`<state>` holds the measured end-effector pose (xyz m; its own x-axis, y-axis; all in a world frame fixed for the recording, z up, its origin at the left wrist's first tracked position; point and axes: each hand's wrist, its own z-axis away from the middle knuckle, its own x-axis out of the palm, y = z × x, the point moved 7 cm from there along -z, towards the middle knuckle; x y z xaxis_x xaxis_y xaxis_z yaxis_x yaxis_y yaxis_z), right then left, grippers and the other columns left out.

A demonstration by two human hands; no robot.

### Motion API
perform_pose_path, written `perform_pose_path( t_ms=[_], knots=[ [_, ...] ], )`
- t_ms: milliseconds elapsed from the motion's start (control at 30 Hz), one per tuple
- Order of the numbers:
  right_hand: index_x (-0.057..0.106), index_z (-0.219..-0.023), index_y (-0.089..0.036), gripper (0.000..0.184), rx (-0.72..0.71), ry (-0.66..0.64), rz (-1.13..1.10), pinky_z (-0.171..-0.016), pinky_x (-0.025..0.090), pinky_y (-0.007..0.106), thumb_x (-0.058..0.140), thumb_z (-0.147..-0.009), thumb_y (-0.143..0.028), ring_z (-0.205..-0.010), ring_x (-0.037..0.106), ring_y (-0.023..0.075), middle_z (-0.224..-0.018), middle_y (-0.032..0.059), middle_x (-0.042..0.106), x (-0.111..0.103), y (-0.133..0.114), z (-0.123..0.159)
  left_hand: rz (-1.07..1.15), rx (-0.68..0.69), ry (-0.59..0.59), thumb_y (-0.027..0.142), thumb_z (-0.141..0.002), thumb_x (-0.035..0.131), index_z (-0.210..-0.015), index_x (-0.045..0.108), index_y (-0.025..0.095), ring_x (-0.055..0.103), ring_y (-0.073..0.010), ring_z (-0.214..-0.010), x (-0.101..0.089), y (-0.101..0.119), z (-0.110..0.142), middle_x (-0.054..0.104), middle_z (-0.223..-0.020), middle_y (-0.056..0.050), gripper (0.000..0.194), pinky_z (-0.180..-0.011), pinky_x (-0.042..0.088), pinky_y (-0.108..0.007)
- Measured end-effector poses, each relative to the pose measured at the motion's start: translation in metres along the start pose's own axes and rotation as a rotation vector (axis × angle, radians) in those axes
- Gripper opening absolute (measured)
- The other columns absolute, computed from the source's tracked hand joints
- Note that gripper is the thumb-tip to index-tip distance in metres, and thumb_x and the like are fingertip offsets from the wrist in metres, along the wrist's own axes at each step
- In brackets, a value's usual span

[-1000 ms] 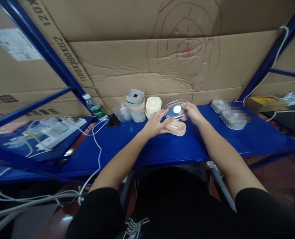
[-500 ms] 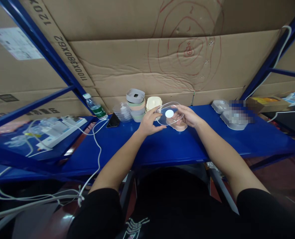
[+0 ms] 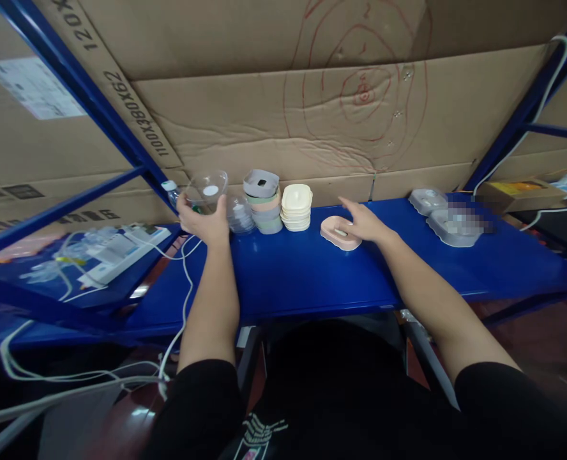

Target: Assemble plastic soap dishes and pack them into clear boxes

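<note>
While the left hand (image 3: pixel 205 223) clamps its grip around a clear dish (image 3: pixel 210 190) at eleven o'clock, the right hand (image 3: pixel 367 220), grip spread apart, hovers over the pink case (image 3: pixel 332 237) at one; gentle rim pressure should prevent flexing.

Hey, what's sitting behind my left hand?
Behind your left hand, part of a bottle shows: its cap and a patch of green, with cardboard further back. The hand, holding the clear piece, hides most of the bottle; anything else covered there can't be seen.
</note>
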<state>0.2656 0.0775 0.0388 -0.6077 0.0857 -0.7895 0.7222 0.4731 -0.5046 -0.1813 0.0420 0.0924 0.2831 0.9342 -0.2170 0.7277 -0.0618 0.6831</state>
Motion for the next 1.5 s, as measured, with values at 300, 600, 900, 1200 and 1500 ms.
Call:
perform_pose_path(
  t_ms=[300,600,900,1200,1500],
  knots=[
    [0.067,-0.149,-0.034,0.072,-0.09,-0.295,0.159,-0.124,0.042,0.064,0.076,-0.088,-0.071,-0.149,0.055,0.0459,-0.157,0.0104,0.065,0.022,-0.012,0.007,-0.166,-0.024,-0.321,0.053,-0.077,0.089,-0.149,0.053,0.017,0.057,-0.0429,-0.147,0.045,-0.016,0.016,0.062,-0.154,-0.025,0.088,-0.126,0.034,-0.067],
    [0.06,-0.159,-0.025,0.086,-0.125,-0.31,0.122,-0.122,0.048,0.056,0.084,-0.079,-0.044,-0.145,0.06,0.0408,-0.162,0.0125,0.061,0.026,-0.016,0.008,-0.121,0.007,-0.211,0.055,-0.081,0.085,-0.162,0.039,0.012,0.039,-0.0442,-0.159,0.033,-0.008,0.014,0.046,-0.166,-0.029,0.102,-0.13,0.028,-0.064],
    [0.072,-0.146,-0.025,0.069,-0.055,-0.405,-0.438,-0.118,0.053,0.051,0.082,-0.078,-0.035,-0.133,0.069,0.0334,-0.148,0.0075,0.074,0.02,-0.039,0.012,0.344,0.795,-0.209,0.074,-0.083,0.074,-0.141,0.06,0.02,0.057,-0.0434,-0.141,0.014,0.084,0.075,0.061,-0.146,-0.021,0.08,-0.123,0.037,-0.063],
    [0.064,-0.14,-0.016,0.057,0.144,-0.558,-1.288,-0.069,0.07,0.045,0.064,-0.09,-0.044,-0.083,0.079,0.0286,-0.113,0.0141,0.084,0.02,-0.031,0.018,0.28,1.36,-0.585,0.061,-0.092,0.08,-0.157,0.056,0.024,0.058,-0.0408,-0.147,0.036,0.141,0.176,0.057,-0.162,-0.023,0.078,-0.118,0.048,-0.056],
    [0.063,-0.134,-0.014,0.047,0.246,-0.602,-1.289,-0.074,0.069,0.048,0.055,-0.094,-0.037,-0.076,0.078,0.0284,-0.103,0.0146,0.085,0.033,-0.033,0.021,0.32,1.376,-0.619,0.042,-0.103,0.069,-0.163,0.049,0.022,0.059,-0.0366,-0.149,0.033,0.147,0.19,0.059,-0.162,-0.022,0.066,-0.117,0.051,-0.054]
  ],
)
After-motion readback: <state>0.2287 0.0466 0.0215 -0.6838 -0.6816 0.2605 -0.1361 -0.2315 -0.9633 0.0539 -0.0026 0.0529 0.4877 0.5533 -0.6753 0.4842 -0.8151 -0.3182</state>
